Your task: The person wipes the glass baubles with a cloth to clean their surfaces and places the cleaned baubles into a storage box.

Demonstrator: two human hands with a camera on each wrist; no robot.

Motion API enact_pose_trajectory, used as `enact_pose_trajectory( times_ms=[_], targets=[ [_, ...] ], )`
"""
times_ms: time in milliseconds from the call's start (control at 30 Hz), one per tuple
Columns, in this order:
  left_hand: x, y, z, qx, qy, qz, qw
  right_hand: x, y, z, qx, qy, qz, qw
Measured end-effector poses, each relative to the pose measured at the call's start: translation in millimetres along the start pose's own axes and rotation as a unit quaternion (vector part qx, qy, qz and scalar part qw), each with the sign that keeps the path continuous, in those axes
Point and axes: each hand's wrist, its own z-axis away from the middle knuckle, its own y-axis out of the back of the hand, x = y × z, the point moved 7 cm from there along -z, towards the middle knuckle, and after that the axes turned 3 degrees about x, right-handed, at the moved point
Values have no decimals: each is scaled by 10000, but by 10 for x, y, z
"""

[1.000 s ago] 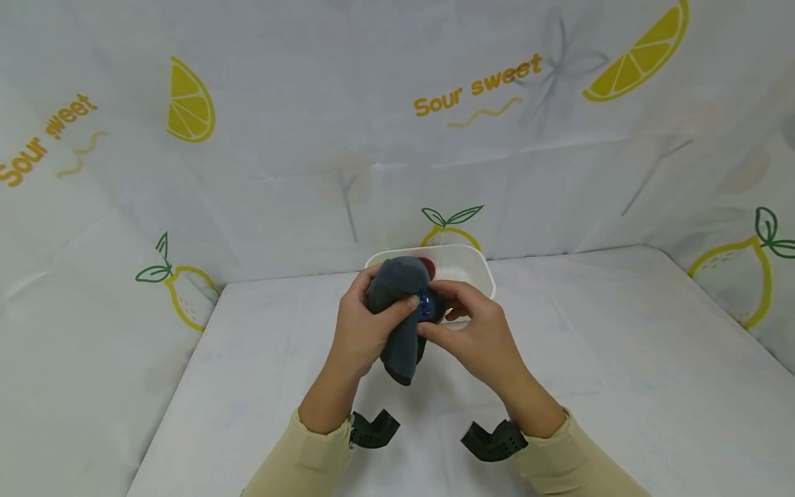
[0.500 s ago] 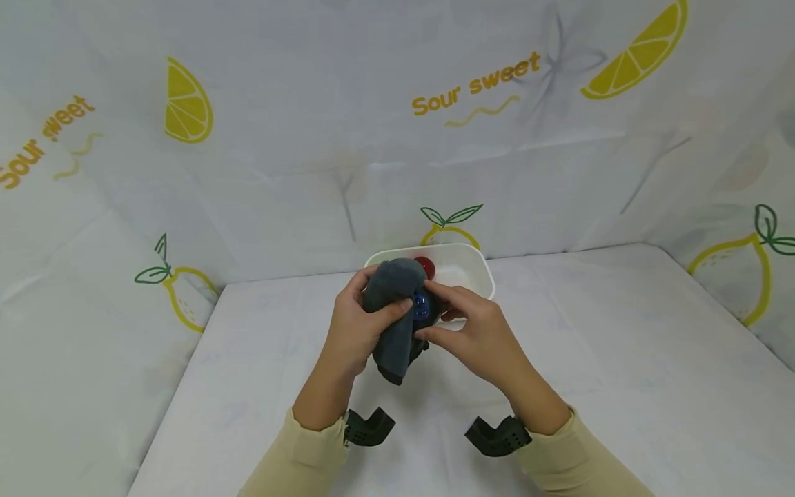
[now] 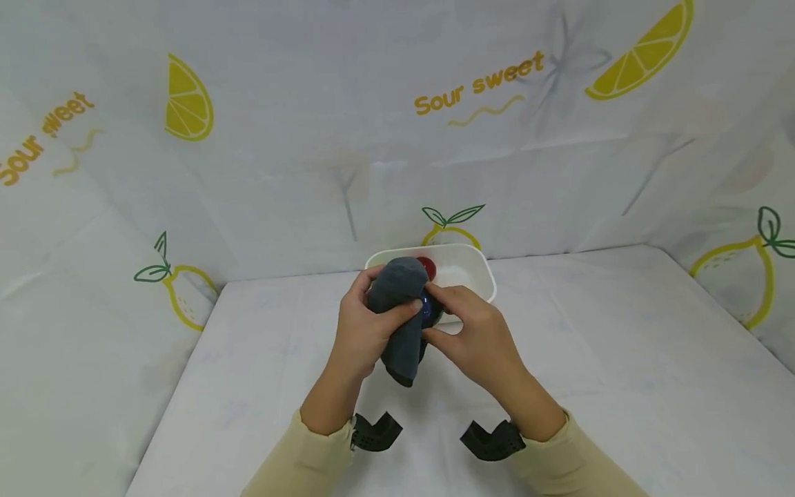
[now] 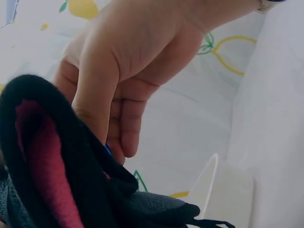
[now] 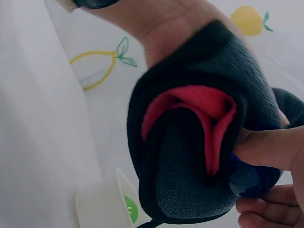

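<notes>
My left hand (image 3: 357,331) grips a grey-blue plush cloth (image 3: 397,284), its thumb lying across the front. The cloth is folded over and hangs down, showing black edging and a pink-red underside in the right wrist view. Between thumb and fingers, my right hand (image 3: 478,328) holds a shiny blue ball (image 5: 254,179) against the right side of the cloth. In the head view, cloth and fingers partly hide this ball. Only a sliver of blue shows by the right fingertips in the left wrist view.
Behind the hands, a white plastic bin (image 3: 475,273) stands near the back of the white-covered table (image 3: 596,359). A red ball (image 3: 427,267) lies inside it. The right wrist view also shows a green round thing (image 5: 131,210) at the bin. A lemon-printed sheet (image 3: 298,207) rises behind.
Hands, cloth and blue ball shifted slightly left, then back right. Less of the blue ball shows now than half a second ago. Both hands keep their hold.
</notes>
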Motion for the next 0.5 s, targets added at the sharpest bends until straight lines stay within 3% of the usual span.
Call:
enact_pose_trajectory(
  times_ms=[100, 167, 300, 500],
  targets=[
    [7, 0, -1, -18, -54, -56, 10000, -35, -8, 8, 108, 255, 132, 9995],
    [15, 11, -7, -63, -107, -96, 9999, -12, -6, 3, 51, 152, -97, 9998],
    [35, 31, -12, -233, -121, -17, 9997, 96, 10, -12, -246, -509, -933, 9940],
    [64, 60, -12, -409, -29, 335, 9986, 234, 9, -22, -614, -1384, -1867, 9707]
  ],
)
